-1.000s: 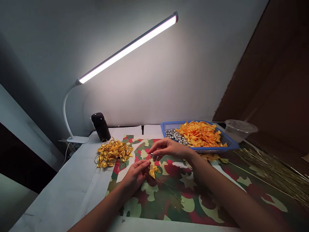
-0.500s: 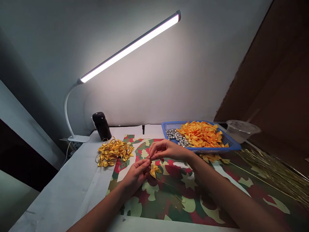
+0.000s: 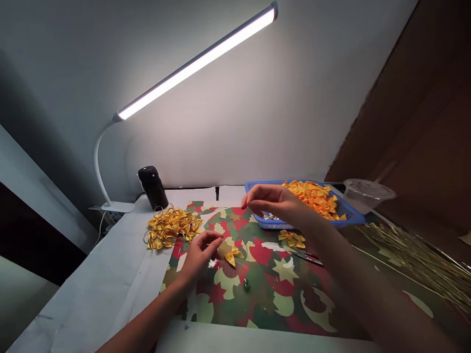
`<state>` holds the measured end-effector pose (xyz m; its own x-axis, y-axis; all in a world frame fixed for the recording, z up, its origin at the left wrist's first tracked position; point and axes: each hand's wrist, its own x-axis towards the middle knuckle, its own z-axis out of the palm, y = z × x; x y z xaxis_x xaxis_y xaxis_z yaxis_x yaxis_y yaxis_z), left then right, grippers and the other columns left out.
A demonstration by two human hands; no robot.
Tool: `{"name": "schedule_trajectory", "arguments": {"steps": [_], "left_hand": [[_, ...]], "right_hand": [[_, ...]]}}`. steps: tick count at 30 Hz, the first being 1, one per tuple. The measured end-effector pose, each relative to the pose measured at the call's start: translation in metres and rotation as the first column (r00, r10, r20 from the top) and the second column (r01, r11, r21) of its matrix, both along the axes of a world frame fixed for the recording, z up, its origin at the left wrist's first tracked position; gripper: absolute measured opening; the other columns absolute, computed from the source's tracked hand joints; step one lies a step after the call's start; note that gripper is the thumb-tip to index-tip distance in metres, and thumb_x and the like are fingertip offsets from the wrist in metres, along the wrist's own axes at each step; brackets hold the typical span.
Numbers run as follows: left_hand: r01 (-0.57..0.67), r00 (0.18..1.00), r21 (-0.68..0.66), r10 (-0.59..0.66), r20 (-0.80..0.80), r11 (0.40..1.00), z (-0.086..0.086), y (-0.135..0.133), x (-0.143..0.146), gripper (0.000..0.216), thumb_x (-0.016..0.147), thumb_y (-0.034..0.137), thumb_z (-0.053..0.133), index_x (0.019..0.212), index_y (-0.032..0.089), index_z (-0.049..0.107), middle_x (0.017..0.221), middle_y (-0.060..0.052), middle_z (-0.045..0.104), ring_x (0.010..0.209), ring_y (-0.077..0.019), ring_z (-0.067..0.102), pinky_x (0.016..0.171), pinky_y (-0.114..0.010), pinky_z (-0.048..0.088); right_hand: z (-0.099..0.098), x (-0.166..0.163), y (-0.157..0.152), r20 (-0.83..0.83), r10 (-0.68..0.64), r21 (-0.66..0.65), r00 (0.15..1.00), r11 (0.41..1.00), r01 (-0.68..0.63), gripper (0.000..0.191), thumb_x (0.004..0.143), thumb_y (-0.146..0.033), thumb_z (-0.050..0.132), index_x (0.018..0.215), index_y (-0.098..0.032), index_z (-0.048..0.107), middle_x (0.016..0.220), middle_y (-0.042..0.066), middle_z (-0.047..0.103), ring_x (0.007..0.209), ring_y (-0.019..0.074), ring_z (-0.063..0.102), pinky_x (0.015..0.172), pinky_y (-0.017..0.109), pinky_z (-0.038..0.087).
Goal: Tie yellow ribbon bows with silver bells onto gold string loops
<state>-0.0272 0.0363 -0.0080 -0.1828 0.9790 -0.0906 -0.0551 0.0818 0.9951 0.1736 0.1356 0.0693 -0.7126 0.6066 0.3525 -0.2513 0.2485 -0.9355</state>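
Note:
My left hand (image 3: 203, 251) is low over the patterned mat (image 3: 257, 314), its thumb and index finger pressed together; anything between them is too small to make out. Just right of it is a yellow ribbon bow (image 3: 233, 256). A small shiny bead or bell (image 3: 246, 283), a little blurred, shows over the mat below the bow. My right hand (image 3: 270, 200) is raised before the blue basket (image 3: 348, 215), thumb and fingertips drawn together in a pinch whose contents I cannot see. It hides most of the silver pieces (image 3: 270, 215) in the basket.
Orange ribbon pieces (image 3: 318, 198) fill the basket. Yellow bows with looped cords (image 3: 172, 228) are heaped at left, near a black bottle (image 3: 153, 188) and a lamp base (image 3: 119, 207). More bows (image 3: 292, 239), a plastic tub (image 3: 368, 196) and thin stems (image 3: 419, 264) lie right.
My hands have moved apart: the right rose up and right toward the basket, the left drew back slightly left. The small shiny piece now shows over the mat. The view has shifted slightly.

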Motion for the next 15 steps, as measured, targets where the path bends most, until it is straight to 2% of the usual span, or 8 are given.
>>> {"name": "schedule_trajectory", "arguments": {"steps": [3,5,7,11,15], "left_hand": [[0.035,0.969,0.083,-0.014,-0.245,0.996,0.001,-0.007,0.005,0.017,0.064,0.032,0.073,0.073,0.019,0.067,0.072,-0.001,0.058,0.064,-0.0166,0.048,0.062,-0.027,0.037],[0.107,0.879,0.144,-0.025,-0.477,0.984,0.001,-0.01,0.007,0.012,0.066,0.027,0.072,0.075,0.02,0.067,0.076,-0.003,0.059,0.072,-0.0202,0.05,0.068,-0.029,0.037],[0.185,0.766,0.163,-0.039,-0.642,0.969,0.0,-0.011,0.008,0.01,0.069,0.025,0.069,0.079,0.022,0.067,0.081,-0.005,0.061,0.08,-0.0236,0.052,0.074,-0.032,0.037],[0.24,0.682,0.135,-0.068,-0.728,0.961,-0.005,-0.009,0.006,0.004,0.073,0.022,0.065,0.077,0.021,0.067,0.084,-0.006,0.062,0.081,-0.0238,0.052,0.075,-0.033,0.035],[0.246,0.697,0.117,-0.092,-0.711,0.962,-0.006,-0.008,0.005,0.009,0.076,0.023,0.064,0.069,0.02,0.065,0.074,-0.003,0.061,0.065,-0.0185,0.05,0.067,-0.029,0.033]], "right_hand": [[0.008,0.009,-0.003,-0.075,-0.104,0.002,0.992,0.995,0.104,0.022,0.074,-0.041,0.071,0.072,-0.02,0.064,0.073,0.001,0.062,0.052,0.0082,0.042,0.049,0.025,0.035],[0.014,0.012,-0.007,-0.124,-0.162,-0.016,0.979,0.987,0.161,0.023,0.072,-0.042,0.072,0.071,-0.021,0.062,0.071,0.0,0.061,0.052,0.0086,0.042,0.048,0.025,0.035],[0.018,0.014,-0.01,-0.178,-0.19,-0.037,0.966,0.982,0.186,0.021,0.071,-0.04,0.073,0.071,-0.022,0.062,0.07,0.0,0.06,0.051,0.0082,0.042,0.047,0.025,0.036],[0.026,0.015,-0.018,-0.255,-0.246,-0.066,0.935,0.969,0.237,0.018,0.071,-0.036,0.073,0.072,-0.023,0.061,0.072,-0.001,0.06,0.053,0.0077,0.043,0.048,0.024,0.036],[0.036,0.018,-0.025,-0.294,-0.373,-0.112,0.88,0.928,0.356,0.018,0.069,-0.036,0.073,0.071,-0.024,0.06,0.071,-0.001,0.058,0.055,0.0084,0.044,0.046,0.024,0.034]]}}
